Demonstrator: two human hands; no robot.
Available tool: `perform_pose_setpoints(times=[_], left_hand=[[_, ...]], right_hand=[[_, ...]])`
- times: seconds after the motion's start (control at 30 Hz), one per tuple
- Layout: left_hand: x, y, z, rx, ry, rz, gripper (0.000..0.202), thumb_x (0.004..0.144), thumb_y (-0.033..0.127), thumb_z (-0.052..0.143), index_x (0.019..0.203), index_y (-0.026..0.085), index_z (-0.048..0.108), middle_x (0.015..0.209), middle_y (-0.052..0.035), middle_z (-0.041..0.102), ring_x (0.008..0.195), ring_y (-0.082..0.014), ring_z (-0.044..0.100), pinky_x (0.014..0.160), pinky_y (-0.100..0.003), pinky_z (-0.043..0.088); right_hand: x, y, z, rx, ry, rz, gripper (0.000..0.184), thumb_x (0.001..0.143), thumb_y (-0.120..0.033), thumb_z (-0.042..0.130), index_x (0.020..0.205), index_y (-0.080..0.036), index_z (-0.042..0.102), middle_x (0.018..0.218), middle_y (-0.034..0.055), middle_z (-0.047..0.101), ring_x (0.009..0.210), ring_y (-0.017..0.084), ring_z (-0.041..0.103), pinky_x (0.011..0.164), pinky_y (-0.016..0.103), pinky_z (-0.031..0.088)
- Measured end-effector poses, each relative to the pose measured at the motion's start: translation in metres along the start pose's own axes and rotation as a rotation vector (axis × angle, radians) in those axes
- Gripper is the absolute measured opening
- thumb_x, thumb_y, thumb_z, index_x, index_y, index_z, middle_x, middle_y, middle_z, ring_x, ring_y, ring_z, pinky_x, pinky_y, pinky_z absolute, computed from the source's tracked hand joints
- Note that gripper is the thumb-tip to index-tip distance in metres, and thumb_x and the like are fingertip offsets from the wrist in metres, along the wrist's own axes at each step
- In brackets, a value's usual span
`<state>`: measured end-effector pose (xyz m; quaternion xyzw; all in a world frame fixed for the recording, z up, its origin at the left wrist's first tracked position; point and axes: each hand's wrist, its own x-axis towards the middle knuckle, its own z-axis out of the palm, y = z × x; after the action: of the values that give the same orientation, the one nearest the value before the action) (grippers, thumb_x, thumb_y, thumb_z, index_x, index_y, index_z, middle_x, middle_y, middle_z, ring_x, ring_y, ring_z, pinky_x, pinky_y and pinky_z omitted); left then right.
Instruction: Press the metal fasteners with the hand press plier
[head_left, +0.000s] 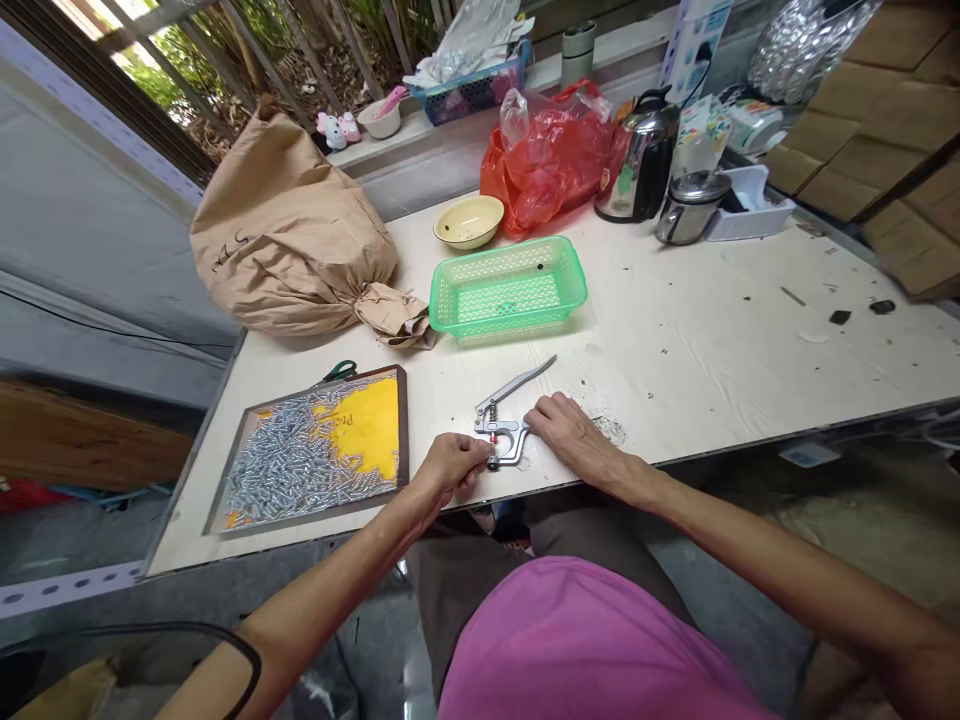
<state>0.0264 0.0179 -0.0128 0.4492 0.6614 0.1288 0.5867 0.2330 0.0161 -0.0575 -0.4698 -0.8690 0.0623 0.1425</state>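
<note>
Snap fastener pliers (512,430) lie near the table's front edge, their upper lever raised at a slant and a spring beneath it. My right hand (564,428) is closed around the right end of the pliers' lower handle. At the jaw, the fingers of my left hand (455,462) are pinched together; what they hold, if anything, is too small to make out. Left of that hand, a shallow tray (403,430) holds a heap of small silvery metal pieces (289,465) on a yellow bottom.
Green-handled scissors (341,371) stick out behind the tray. Beyond the pliers stand a green plastic basket (510,318) and a cream bowl (469,222). A large brown sack (292,240) lies at the left, a red plastic bag (547,160) and a kettle (641,160) at the back.
</note>
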Motion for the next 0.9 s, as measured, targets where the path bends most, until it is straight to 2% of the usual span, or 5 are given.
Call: perform_pose_setpoints(times=[0.13, 0.37, 0.57, 0.77, 0.9], left_hand=[[0.000, 0.003, -0.004, 0.015, -0.059, -0.030, 0.032, 0.066, 0.042, 0.070, 0.067, 0.011, 0.061, 0.041, 0.0078, 0.041, 0.032, -0.0034, 0.029, 0.035, -0.019, 0.017], [0.002, 0.002, -0.002, 0.209, -0.048, -0.032, 0.036, 0.070, 0.043, 0.066, 0.053, 0.015, 0.052, 0.037, 0.0061, 0.042, 0.031, -0.0045, 0.032, 0.036, -0.020, 0.018], [-0.004, 0.002, 0.004, 0.065, -0.043, -0.079, 0.032, 0.070, 0.042, 0.068, 0.061, 0.014, 0.057, 0.036, 0.0075, 0.041, 0.030, -0.0050, 0.032, 0.036, -0.020, 0.022], [-0.006, 0.000, 0.005, 0.049, -0.056, -0.088, 0.030, 0.073, 0.039, 0.066, 0.061, 0.013, 0.057, 0.034, 0.0068, 0.041, 0.028, -0.0046, 0.030, 0.034, -0.019, 0.021], [-0.008, -0.001, 0.007, 0.027, -0.026, -0.096, 0.031, 0.076, 0.037, 0.063, 0.058, 0.014, 0.053, 0.034, 0.0058, 0.042, 0.028, -0.0045, 0.031, 0.033, -0.018, 0.021]], right_hand=[[-0.002, 0.000, -0.003, 0.008, 0.020, -0.021, 0.013, 0.091, -0.013, 0.046, 0.092, -0.016, 0.058, 0.092, 0.0080, 0.054, 0.083, 0.021, 0.040, 0.072, 0.032, 0.033], [-0.003, 0.001, -0.005, 0.018, -0.004, -0.063, 0.013, 0.091, -0.014, 0.046, 0.094, -0.016, 0.059, 0.093, 0.0085, 0.054, 0.085, 0.021, 0.040, 0.074, 0.032, 0.034], [0.002, 0.006, -0.020, 0.115, -0.095, -0.060, 0.014, 0.091, -0.021, 0.048, 0.098, -0.017, 0.060, 0.098, 0.0098, 0.056, 0.090, 0.022, 0.047, 0.077, 0.033, 0.038], [0.032, 0.040, -0.034, 0.069, -0.168, -0.120, 0.093, 0.064, -0.059, 0.072, 0.137, -0.014, 0.036, 0.141, 0.0196, 0.036, 0.133, 0.039, 0.023, 0.104, 0.055, 0.021], [0.047, 0.049, -0.035, 0.070, -0.245, -0.178, 0.093, 0.058, -0.065, 0.071, 0.129, -0.013, 0.044, 0.124, 0.0178, 0.051, 0.117, 0.036, 0.041, 0.100, 0.052, 0.027]])
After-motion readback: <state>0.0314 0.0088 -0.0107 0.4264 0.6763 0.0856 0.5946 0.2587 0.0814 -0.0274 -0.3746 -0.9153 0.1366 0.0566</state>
